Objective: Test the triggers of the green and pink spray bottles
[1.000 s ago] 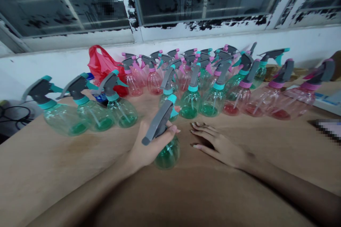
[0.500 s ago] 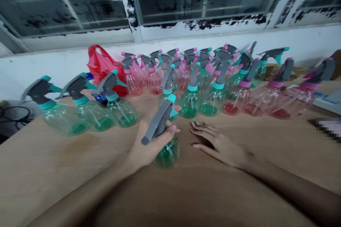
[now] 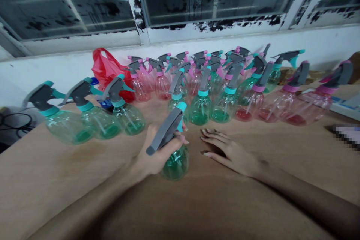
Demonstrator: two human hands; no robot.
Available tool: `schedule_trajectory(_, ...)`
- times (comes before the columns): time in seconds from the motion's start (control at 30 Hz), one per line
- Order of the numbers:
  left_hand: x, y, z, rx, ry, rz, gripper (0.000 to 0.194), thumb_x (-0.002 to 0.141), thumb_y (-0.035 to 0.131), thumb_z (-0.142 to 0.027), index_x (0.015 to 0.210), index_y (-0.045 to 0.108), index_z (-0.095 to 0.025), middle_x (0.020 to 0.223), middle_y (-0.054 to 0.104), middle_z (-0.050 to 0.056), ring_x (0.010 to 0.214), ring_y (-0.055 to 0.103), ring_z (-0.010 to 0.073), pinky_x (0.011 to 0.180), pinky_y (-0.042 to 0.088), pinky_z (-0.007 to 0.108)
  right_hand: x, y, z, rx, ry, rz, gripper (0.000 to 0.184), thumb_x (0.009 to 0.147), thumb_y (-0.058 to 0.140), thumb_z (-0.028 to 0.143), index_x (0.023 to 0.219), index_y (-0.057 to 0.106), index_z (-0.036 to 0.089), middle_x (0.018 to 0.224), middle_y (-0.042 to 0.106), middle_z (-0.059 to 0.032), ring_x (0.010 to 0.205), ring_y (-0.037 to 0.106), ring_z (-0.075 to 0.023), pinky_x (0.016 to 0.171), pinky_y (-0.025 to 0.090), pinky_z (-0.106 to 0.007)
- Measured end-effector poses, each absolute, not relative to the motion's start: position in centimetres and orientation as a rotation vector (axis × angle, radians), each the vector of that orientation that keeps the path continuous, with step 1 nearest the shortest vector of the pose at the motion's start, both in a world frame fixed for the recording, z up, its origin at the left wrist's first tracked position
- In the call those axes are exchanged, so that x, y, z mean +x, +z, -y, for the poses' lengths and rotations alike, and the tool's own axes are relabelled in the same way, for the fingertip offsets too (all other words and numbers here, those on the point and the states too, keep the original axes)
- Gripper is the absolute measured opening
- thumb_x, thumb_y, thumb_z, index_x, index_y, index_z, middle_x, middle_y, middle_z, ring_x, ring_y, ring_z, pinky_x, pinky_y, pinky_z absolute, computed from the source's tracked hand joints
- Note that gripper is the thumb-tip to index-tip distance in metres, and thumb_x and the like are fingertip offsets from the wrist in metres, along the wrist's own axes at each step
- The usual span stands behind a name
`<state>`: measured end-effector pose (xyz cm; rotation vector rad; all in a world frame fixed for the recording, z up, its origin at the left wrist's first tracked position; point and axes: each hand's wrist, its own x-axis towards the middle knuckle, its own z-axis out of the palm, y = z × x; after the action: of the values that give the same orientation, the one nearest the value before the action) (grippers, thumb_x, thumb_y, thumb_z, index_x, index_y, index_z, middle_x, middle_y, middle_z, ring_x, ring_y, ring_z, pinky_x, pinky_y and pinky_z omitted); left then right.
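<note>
My left hand [image 3: 153, 159] is curled round a green spray bottle [image 3: 176, 167], mid-frame; right hand [image 3: 237, 155] loosely open on worktop [image 3: 42, 180].

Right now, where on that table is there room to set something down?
The tan wooden table looks bare left of the left forearm, in front of the three leftmost translucent green spray bottles; between the forearms; and right of the right hand, in front of the translucent pink spray bottles. Packed spray bottles crowd the back, beside the red plastic bag.
</note>
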<state>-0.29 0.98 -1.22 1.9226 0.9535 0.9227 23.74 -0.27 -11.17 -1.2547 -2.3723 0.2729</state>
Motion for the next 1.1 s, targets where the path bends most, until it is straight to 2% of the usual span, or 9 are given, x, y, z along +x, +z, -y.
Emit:
schedule_trajectory(0.13,-0.13,-0.99,-0.82,1.943,0.907,-1.012,0.019,0.083,0.049,-0.028,0.074,0.063,-0.020,0.081,0.068,0.003,0.081,0.067,0.0189,0.078,0.052,0.032,23.72,-11.06,0.30,-1.260,0.272,2.377,0.049,0.090,0.043,0.048,0.130,0.048,0.021,0.139,0.046,-0.0052,0.131,0.035,-0.0212,0.109,0.030,-0.044)
schedule_trajectory(0.27,0.18,-0.76,-0.45,2.006,0.918,-1.072,0.023,0.083,0.048,-0.031,0.070,0.065,-0.020,0.075,0.067,0.004,0.079,0.067,0.0204,0.078,0.052,0.034,23.74,-11.00,0.32,-1.252,0.270,2.377,0.049,0.090,0.043,0.048,0.130,0.047,0.021,0.140,0.045,-0.0059,0.131,0.036,-0.0222,0.109,0.030,-0.045)
schedule_trajectory(1.1,0.53,-0.78,-0.29,1.984,0.944,-1.124,0.022,0.082,0.048,-0.033,0.070,0.061,-0.020,0.076,0.068,0.005,0.083,0.066,0.0225,0.078,0.052,0.038,23.73,-11.11,0.28,-1.272,0.258,2.384,0.050,0.090,0.042,0.049,0.130,0.048,0.021,0.139,0.046,-0.0054,0.131,0.035,-0.0206,0.110,0.030,-0.043)
